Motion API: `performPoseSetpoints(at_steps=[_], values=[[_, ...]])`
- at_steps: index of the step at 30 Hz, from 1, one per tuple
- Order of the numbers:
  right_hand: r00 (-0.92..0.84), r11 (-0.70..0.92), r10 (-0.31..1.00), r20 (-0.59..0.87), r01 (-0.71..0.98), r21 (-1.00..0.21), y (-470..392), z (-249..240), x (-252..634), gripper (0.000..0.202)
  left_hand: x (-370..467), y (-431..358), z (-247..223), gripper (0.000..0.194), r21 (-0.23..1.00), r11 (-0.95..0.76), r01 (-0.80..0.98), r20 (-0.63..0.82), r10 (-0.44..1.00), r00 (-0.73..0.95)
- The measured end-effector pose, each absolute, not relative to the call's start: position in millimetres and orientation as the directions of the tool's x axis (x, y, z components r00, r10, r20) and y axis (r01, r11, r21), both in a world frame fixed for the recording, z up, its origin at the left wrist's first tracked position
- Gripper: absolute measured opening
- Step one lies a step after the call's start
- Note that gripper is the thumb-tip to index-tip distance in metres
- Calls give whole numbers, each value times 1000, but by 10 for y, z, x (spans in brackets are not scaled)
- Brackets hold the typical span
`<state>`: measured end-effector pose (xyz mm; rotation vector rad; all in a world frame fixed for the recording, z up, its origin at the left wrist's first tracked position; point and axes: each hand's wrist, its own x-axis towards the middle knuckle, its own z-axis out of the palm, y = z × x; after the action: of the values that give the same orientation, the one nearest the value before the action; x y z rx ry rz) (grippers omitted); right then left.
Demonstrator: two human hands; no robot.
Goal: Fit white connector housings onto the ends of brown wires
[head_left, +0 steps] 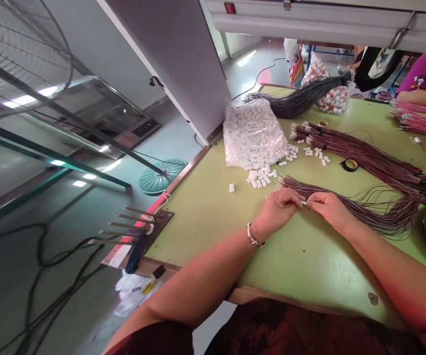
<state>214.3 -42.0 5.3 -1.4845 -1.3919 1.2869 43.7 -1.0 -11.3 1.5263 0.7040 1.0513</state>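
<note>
Beyond our left hand point(280, 207), a clear plastic bag point(255, 133) bulges with small white connectors, and more connectors point(260, 177) lie loose in front of it. We pinch a small white piece point(303, 203) between the fingertips of our left and right hand point(327, 206), just beside a bundle of dark wires point(375, 217). Farther beyond our hands, another clear bag point(333, 101) holds white and orange-red pieces (partly covered by black wires point(301, 97)).

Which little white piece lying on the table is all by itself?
The white piece farthest left, in front of the plastic bag. The other loose pieces lie to its right, mostly bunched together.
</note>
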Motion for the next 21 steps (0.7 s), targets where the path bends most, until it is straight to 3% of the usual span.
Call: performPoseSetpoints(at_steps=[2, 6, 9, 16, 21], values=[[-92, -154, 979, -184, 265, -952, -418, 32, 2164, 29, 455, -21, -136, 11, 967, -242, -77, 251, 869, 427], [-64, -189, 974, -218, 303, -934, -430, 31, 2179, 22, 454, -18, -184, 11, 990, -68, -127, 116, 902, 415], [-49, -160, 981, -190, 359, -919, -429, 25, 2161, 18, 436, -8, -210, 10, 993, -42, -107, 84, 899, 430], [7, -99, 994, -108, 454, -885, -440, -78, 2110, 14, 453, -19, -236, 14, 970, -238, 47, 191, 868, 458], [4, -84, 995, -96, 515, -853, -468, -123, 2099, 15, 476, -53, -230, 19, 958, -275, 81, 212, 869, 447]])
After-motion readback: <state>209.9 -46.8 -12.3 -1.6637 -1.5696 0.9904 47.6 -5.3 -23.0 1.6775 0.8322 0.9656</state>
